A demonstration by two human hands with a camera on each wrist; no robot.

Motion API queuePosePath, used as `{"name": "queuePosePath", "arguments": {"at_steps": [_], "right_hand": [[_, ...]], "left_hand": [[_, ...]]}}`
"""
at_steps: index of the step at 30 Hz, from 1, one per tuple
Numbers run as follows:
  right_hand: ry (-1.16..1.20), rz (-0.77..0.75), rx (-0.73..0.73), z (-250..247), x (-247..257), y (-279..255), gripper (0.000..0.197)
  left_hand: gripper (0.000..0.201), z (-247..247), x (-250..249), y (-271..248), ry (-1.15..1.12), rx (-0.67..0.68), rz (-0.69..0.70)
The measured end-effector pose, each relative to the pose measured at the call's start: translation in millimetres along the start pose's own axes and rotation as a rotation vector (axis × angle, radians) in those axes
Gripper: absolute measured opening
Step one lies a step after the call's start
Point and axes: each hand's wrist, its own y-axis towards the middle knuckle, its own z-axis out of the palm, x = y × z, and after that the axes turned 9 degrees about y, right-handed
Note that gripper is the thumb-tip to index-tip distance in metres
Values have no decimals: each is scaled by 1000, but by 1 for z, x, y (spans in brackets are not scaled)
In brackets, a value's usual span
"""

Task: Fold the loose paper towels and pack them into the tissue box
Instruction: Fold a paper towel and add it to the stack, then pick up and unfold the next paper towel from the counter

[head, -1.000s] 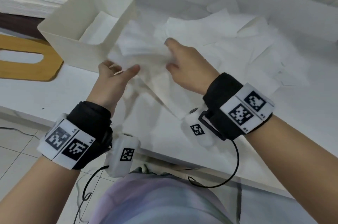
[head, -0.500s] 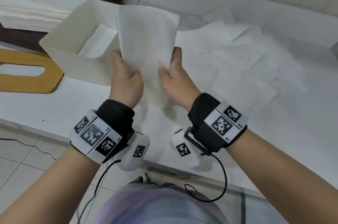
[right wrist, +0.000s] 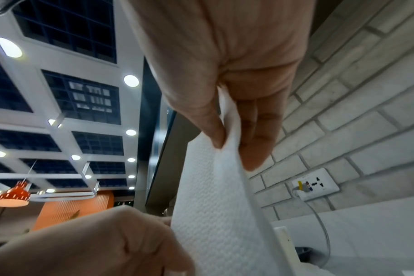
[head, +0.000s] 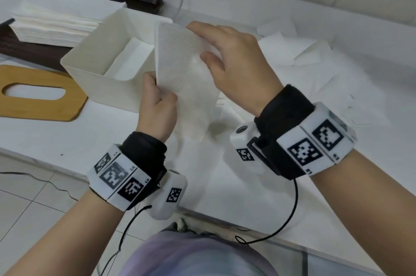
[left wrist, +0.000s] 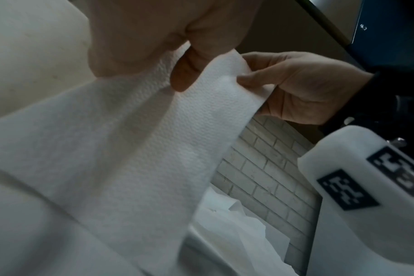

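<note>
You hold one towel [head: 184, 77] up in the air above the table [head: 45, 138], just at the 3 o'clock side of the open box [head: 101, 86], so it hangs flat and its edges can be matched for the fold, I judge; your left hand [head: 157, 109] grips its lower edge at 8 o'clock, thumb on the front and fingers curled behind; your right hand [head: 236, 61] pinches the upper edge at 2 o'clock, thumb against nearly straight fingers [right wrist: 253, 134]; whether the sheet is already doubled I cannot quite tell, though the right wrist view hints at two layers; loose towels [head: 304, 61] lie spread at 3 o'clock; a folded one [head: 128, 59] lies inside the box.
</note>
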Motion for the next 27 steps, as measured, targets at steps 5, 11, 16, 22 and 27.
{"name": "queuePosePath", "arguments": {"at_steps": [5, 11, 16, 22, 27], "right_hand": [[251, 100, 17, -19, -7, 25, 31], [381, 234, 57, -31, -16, 57, 10], [462, 184, 63, -24, -13, 94, 31], [123, 157, 170, -7, 5, 141, 24], [-213, 64, 211, 34, -1, 187, 45]], "left_hand": [[47, -24, -7, 5, 164, 248, -106], [53, -57, -30, 5, -80, 478, -155], [58, -93, -55, 28, -18, 283, 57], [20, -127, -63, 74, 325, 169, 92], [44, -126, -49, 107, 593, 202, -52]]}}
